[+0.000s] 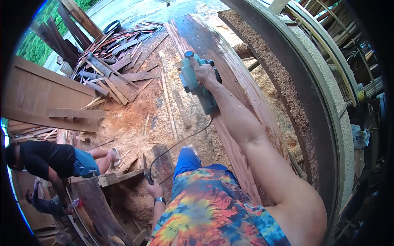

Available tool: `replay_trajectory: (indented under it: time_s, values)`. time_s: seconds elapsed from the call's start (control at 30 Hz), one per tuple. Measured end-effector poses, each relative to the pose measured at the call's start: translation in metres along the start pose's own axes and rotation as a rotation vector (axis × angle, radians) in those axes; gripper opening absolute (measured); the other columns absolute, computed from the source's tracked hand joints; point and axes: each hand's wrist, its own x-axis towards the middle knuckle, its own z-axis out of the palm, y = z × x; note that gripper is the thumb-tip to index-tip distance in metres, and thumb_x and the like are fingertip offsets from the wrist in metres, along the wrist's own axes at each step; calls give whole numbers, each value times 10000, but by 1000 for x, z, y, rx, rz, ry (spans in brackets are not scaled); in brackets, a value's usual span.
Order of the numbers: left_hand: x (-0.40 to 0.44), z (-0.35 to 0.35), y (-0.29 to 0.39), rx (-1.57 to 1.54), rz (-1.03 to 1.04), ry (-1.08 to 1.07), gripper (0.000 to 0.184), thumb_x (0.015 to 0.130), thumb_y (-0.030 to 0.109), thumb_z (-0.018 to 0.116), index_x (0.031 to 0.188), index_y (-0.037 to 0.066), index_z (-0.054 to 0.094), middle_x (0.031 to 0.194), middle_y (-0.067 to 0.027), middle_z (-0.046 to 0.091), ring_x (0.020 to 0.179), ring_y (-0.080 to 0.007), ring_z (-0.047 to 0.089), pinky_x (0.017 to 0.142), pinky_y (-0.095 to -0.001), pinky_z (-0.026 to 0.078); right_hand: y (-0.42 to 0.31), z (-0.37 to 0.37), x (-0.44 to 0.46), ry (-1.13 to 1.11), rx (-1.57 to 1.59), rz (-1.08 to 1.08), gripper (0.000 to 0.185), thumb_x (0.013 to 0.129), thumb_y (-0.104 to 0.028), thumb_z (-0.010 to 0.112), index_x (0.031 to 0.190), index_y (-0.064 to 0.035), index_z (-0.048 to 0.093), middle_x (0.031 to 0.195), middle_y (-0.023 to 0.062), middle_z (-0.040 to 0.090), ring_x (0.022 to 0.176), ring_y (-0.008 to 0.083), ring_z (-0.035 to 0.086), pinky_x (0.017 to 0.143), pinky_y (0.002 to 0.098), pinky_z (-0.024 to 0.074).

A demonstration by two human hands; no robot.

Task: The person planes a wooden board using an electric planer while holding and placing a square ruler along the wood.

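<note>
A green electric planer (189, 76) rests on a long wooden plank (230, 82), near the plank's left edge. My right hand (203, 73) is wrapped round the top of the planer, with the arm stretched forward. From the planer's rear a black cable (180, 141) curves back towards my left side. Low on the left, my left hand (155, 189) is closed round something dark, perhaps a loop of the cable; it is too small to name surely. The plank's surface looks dark and wet at the far end and pinkish along the near left edge.
Wood scraps (119, 61) are heaped at the upper left, and shavings (131, 115) cover the ground. A long beam (283, 78) topped with shavings runs along the right. At the lower left, a person in a black shirt (49, 160) bends over boards, with another person (47, 205) beyond.
</note>
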Motion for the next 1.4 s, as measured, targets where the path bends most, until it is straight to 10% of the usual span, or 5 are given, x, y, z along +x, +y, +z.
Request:
replay_trajectory:
  time_s: [0.9, 1.13, 1.4]
  values:
    - [315, 144, 229, 56, -65, -242, 266, 868, 189, 722, 988, -23, 616, 874, -220, 692, 819, -409, 669, 772, -513, 490, -216, 169, 504, 80, -115, -8, 845, 858, -805, 590, 815, 26, 736, 759, 142, 734, 613, 230, 725, 600, 369, 602]
    - [354, 152, 212, -135, -53, -283, 326, 861, 238, 780, 1002, -13, 628, 876, -118, 697, 795, -273, 685, 743, -409, 526, -200, 170, 505, 65, -152, -170, 636, 722, -532, 855, 1096, -26, 759, 1171, 217, 731, 1095, 324, 718, 956, 396, 570]
    - [422, 133, 293, -726, -273, -399, 686, 973, 775, 408, 879, 113, 561, 602, -15, 517, 446, -112, 467, 401, -251, 361, -113, 74, 220, 150, 2, -305, 416, 799, -332, 812, 1039, -7, 713, 918, 200, 746, 878, 301, 750, 796, 397, 579]
